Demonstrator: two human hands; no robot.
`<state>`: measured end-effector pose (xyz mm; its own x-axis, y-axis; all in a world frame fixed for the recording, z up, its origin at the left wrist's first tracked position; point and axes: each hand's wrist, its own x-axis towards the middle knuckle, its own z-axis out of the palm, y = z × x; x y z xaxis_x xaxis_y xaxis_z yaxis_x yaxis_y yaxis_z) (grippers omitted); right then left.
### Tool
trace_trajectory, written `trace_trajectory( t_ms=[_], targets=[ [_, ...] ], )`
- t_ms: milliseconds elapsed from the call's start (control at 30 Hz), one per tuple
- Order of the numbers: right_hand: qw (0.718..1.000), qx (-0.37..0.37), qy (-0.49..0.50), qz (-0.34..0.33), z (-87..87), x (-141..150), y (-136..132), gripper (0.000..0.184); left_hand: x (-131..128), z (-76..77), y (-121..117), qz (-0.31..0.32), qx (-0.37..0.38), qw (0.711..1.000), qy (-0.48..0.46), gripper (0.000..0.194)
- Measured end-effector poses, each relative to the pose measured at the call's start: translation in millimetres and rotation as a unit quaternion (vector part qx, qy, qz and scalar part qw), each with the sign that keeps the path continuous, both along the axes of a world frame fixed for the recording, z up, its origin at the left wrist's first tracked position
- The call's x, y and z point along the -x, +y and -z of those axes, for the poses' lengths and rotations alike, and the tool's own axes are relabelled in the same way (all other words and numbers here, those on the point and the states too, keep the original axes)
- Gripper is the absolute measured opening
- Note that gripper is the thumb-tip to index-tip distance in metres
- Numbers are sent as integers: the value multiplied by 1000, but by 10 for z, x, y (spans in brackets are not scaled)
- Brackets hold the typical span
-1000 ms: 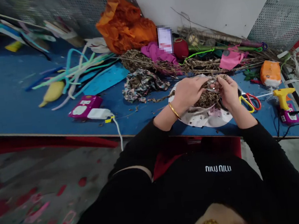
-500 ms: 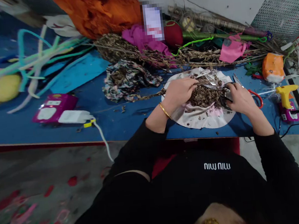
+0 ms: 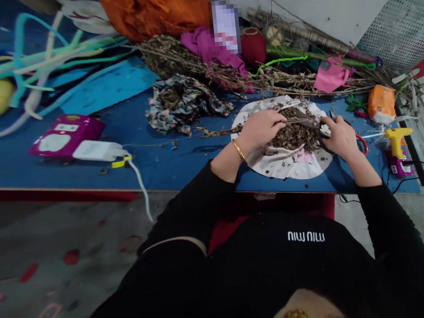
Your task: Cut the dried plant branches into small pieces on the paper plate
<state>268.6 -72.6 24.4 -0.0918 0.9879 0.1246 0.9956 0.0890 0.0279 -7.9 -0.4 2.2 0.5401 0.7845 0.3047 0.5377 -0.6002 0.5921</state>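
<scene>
A dried plant stem is pinched in my left hand, its loose end pointing left across the blue table. My right hand is closed on the dark handles of a pair of scissors. Their blades reach left towards the stem near my left fingertips; whether they touch it I cannot tell. Both hands are over a round white cloth, which bears a heap of chopped dried plant bits. Some bits lie scattered at the cloth's edge.
A bundle of dried stems lies behind the cloth. Left of it is a crumpled patterned cloth holding plant bits. A yellow glue gun stands at right. A purple packet and coloured strips lie at left on the table.
The scissors have turned in my right hand, and their blades now look darker. My left hand still holds the stem. The whole view has shifted slightly.
</scene>
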Motion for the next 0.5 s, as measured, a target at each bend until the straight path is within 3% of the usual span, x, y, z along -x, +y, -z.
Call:
trace_trajectory(
  t_ms=[167, 267, 400, 500],
  targets=[
    [993, 24, 119, -10, 34, -285, 8, 54, 105, -35, 1, -78, -19, 996, -28, 24],
    [962, 15, 269, -31, 54, -363, 112, 60, 130, -79, -30, -123, -5, 992, -16, 25],
    [902, 56, 422, -75, -2, -164, 286, 62, 113, -161, -91, -147, 16, 988, 33, 29],
    [910, 74, 399, -78, -10, -3, 295, 59, 106, -181, -108, -160, 26, 986, 44, 30]
  ],
)
